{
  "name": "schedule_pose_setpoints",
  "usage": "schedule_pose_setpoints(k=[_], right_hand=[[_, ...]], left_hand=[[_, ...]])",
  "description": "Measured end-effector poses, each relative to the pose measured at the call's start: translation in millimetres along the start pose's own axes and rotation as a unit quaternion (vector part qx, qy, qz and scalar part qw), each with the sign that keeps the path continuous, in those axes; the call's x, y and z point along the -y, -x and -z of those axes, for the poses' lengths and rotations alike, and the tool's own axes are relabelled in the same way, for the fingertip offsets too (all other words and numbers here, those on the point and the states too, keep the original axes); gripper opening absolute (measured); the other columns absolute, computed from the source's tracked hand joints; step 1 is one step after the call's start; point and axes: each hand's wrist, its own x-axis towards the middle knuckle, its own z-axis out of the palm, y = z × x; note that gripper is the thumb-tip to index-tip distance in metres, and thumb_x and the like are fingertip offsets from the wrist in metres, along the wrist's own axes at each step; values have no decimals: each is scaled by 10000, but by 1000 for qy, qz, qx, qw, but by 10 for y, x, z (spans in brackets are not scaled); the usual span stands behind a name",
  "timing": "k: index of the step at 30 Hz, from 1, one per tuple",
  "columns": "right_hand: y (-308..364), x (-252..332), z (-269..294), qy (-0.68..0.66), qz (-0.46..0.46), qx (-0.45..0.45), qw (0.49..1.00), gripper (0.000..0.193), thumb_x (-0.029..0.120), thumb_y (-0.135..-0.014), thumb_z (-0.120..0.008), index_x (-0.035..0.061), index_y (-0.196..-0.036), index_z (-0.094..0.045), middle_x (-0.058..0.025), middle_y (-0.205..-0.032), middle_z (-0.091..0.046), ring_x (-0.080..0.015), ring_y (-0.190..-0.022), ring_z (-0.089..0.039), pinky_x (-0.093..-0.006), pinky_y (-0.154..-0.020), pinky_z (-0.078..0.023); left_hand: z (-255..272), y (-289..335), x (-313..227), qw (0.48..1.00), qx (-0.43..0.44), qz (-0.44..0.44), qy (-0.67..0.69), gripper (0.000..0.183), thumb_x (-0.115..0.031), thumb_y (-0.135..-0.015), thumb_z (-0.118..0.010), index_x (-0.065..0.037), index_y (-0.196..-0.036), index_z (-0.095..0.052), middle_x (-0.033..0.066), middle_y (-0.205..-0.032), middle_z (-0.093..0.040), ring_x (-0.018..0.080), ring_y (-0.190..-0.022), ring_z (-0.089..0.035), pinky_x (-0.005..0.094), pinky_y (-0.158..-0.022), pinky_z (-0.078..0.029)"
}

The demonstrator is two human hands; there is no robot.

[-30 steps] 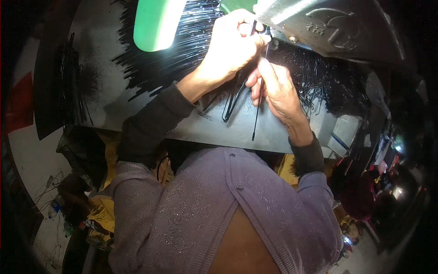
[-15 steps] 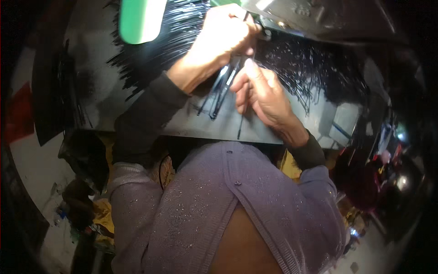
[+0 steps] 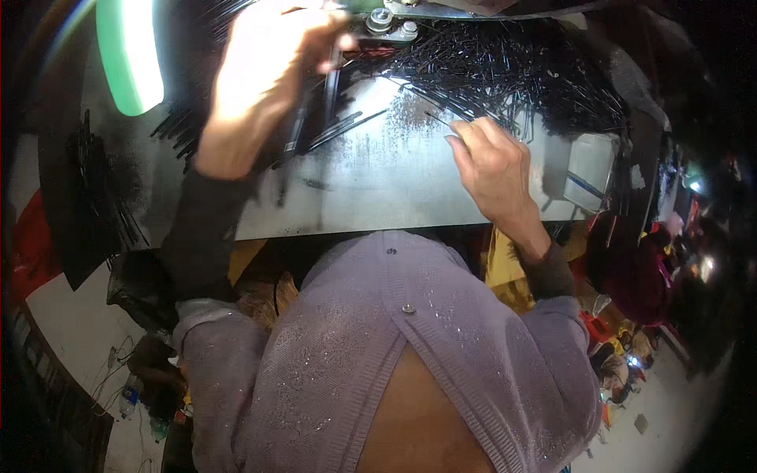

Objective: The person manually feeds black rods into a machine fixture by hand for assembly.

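left hand (image 3: pixel 260 87): far left, blurred, beside dark strips (image 3: pixel 331 96); its grip cannot be told.
right hand (image 3: pixel 497 167): fingertips narrowed on a thin dark rod (image 3: pixel 437 118), near side of the heaped rods (image 3: pixel 544 75).
handling, as judged: light pinch, tip clear of neighbours.

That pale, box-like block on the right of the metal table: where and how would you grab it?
I'd grip the pale block across its middle, pinching the two long sides, coming down from its left. It's longer than wide, so that span looks easiest; bare tabletop lies left, while dark strips crowd beyond its far end. The right hand is nearer.
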Motion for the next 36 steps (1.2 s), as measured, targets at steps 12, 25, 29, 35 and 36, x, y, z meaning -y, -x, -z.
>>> schedule_pose_setpoints(k=[12, 25, 29, 35, 36], right_hand=[[-336, -56, -81, 83, 150, 108, 979, 164, 12, -694, -600, 28, -779, -460, -123, -728, -485, -264, -625, -580, -373, -516, -474], [-314, 51, -360, -65, 101, -92, 989, 120, 15, -765, -658, 19, -871, -603, -102, -664, -607, -223, -497, -574, -320, -482, -443], [-302, 86, -286, -45, 55, -8, 997, 85, 21, -770, -658, 15, -843, -614, -105, -658, -609, -202, -486, -566, -284, -481, -441], [-295, 153, -276, -224, -103, 39, 968, 73, 38, -788, -641, 18, -780, -571, -16, -534, -514, -78, -446, -486, -240, -418, -373], [-290, 161, -279, -310, -159, 34, 937, 67, 14, -794, -627, 11, -769, -565, 21, -508, -478, -21, -447, -442, -209, -411, -343]], left_hand=[[50, 925, -276, 833, -119, -137, -522, 195, -125, -715, -681, -52, -886, -619, 113, -801, -600, 288, -783, -555, 393, -726, -443], [-736, 833, 448, 778, -107, -263, -560, 93, -92, -682, -599, -63, -768, -582, 78, -788, -481, 248, -776, -449, 413, -736, -328], [-734, 834, 436, 788, -99, -245, -556, 116, -87, -683, -605, -51, -792, -590, 91, -804, -485, 254, -787, -451, 416, -740, -328], [-723, 867, 370, 798, -111, -253, -536, 166, -57, -681, -614, -79, -843, -586, 71, -821, -522, 254, -781, -477, 382, -735, -329], [-707, 858, 341, 798, -110, -254, -535, 166, -57, -681, -614, -79, -843, -586, 71, -821, -522, 254, -781, -477, 382, -735, -329]])
